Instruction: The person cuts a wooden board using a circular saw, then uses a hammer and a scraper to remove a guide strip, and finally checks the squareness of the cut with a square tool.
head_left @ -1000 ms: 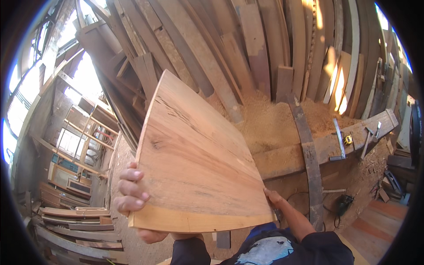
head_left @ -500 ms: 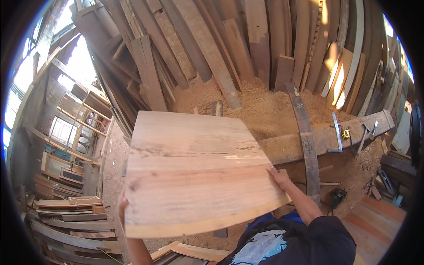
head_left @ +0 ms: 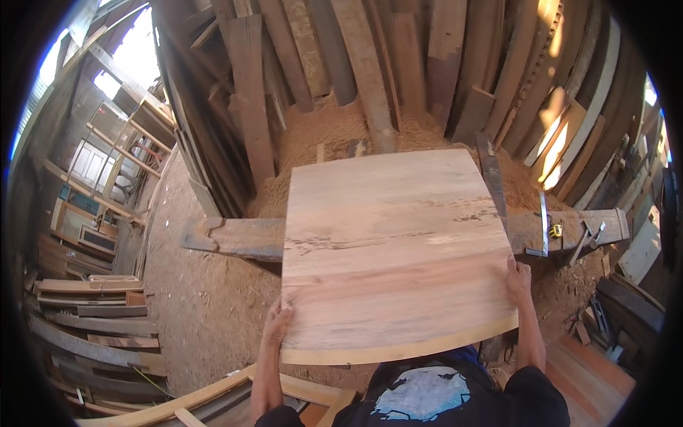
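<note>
A wide, pale wooden panel (head_left: 398, 242) with a reddish band and dark grain streaks fills the middle of the view, held up in front of me. My left hand (head_left: 279, 320) grips its left edge near the lower corner, thumb on the upper face. On the opposite edge, my right hand (head_left: 521, 276) is closed round the side, fingertips showing on top. The fingers beneath the panel are hidden. The panel covers the middle of a long timber beam (head_left: 242, 237) behind it.
On the beam's right part lie a try square (head_left: 544, 228), a yellow tape measure (head_left: 556, 230) and a hammer (head_left: 589, 238). Many planks (head_left: 356, 64) lean at the back above sawdust (head_left: 320, 132). Stacked boards (head_left: 99, 324) lie at left, a wooden frame (head_left: 213, 398) near my left arm.
The panel has moved right and turned more square to me, uncovering the beam's left end. Both hands keep hold of it, and my left hand now shows more fully.
</note>
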Demonstrator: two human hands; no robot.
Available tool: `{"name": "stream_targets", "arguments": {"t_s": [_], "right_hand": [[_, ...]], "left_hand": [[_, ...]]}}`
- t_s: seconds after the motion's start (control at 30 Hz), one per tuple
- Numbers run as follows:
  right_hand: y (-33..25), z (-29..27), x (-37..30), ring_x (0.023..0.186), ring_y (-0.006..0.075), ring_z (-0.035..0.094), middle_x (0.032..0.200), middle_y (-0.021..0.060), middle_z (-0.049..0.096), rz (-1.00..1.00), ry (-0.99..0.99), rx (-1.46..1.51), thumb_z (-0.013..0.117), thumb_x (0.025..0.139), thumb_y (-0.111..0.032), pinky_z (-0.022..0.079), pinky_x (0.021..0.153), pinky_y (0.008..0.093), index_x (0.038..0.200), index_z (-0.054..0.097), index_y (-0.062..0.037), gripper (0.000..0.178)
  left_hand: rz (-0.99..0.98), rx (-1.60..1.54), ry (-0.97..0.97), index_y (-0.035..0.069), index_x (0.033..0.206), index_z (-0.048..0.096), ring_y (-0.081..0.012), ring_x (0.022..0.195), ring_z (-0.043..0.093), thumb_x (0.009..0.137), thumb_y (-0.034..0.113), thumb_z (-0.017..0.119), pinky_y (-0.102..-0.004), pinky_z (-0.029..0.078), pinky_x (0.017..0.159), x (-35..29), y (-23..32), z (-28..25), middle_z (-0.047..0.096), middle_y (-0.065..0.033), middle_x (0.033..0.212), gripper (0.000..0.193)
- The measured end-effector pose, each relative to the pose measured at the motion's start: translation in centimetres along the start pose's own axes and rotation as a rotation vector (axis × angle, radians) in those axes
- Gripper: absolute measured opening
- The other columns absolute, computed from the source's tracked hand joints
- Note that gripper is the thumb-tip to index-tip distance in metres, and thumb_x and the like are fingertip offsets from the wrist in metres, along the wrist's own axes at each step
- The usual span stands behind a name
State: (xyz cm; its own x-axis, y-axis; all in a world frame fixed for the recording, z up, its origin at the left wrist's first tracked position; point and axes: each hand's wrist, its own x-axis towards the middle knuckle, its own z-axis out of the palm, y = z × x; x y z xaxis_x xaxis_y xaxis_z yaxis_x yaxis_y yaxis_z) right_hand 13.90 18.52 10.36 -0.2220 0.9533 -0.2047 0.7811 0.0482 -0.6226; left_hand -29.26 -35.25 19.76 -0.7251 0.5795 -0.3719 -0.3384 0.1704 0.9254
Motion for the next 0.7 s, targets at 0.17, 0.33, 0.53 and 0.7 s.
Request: {"name": "stream_targets", "arguments": {"t_s": [0.17,0.33,0.53,0.7], "right_hand": [[3.0,-3.1,-2.0,0.084,0.0443,0.063,0.081,0.026,0.063,0.094,0.076,-0.099,0.054,0.099,-0.059,0.048,0.08,0.0521,0.082,0.064,0.0075,0.069],[5.6,-3.7,-3.3,0.082,0.0444,0.061,0.077,0.0238,0.058,0.123,0.202,-0.148,0.056,0.099,-0.057,0.048,0.079,0.0503,0.082,0.06,0.0065,0.066],[8.3,-2.7,-3.3,0.085,0.0437,0.063,0.084,0.0221,0.065,0.22,0.112,-0.048,0.061,0.098,-0.049,0.049,0.079,0.048,0.087,0.064,0.0047,0.055],[9.6,-0.3,-4.0,0.099,0.0427,0.067,0.102,0.0264,0.071,0.166,0.158,0.053,0.061,0.095,-0.038,0.051,0.088,0.0452,0.1,0.07,0.004,0.043]], "left_hand": [[-0.017,0.069,-0.059,-0.003,0.14,0.054,-0.0123,0.114,0.058,0.093,0.035,0.075,-0.0265,0.045,0.099,3.7,-5.2,3.1,0.065,-0.0052,0.126,0.064],[-0.086,0.098,-0.07,-0.002,0.137,0.058,-0.0135,0.115,0.058,0.095,0.032,0.071,-0.0308,0.046,0.101,5.0,-7.7,6.0,0.065,-0.0055,0.126,0.055],[-0.186,0.544,0.025,-0.005,0.138,0.055,-0.0267,0.118,0.062,0.097,0.039,0.066,-0.0372,0.047,0.102,8.8,-9.5,8.5,0.066,-0.017,0.127,0.061],[-0.315,1.033,0.012,-0.006,0.137,0.055,-0.0388,0.124,0.061,0.095,0.048,0.063,-0.043,0.047,0.105,11.6,-10.0,9.6,0.063,-0.0284,0.13,0.068]]}}
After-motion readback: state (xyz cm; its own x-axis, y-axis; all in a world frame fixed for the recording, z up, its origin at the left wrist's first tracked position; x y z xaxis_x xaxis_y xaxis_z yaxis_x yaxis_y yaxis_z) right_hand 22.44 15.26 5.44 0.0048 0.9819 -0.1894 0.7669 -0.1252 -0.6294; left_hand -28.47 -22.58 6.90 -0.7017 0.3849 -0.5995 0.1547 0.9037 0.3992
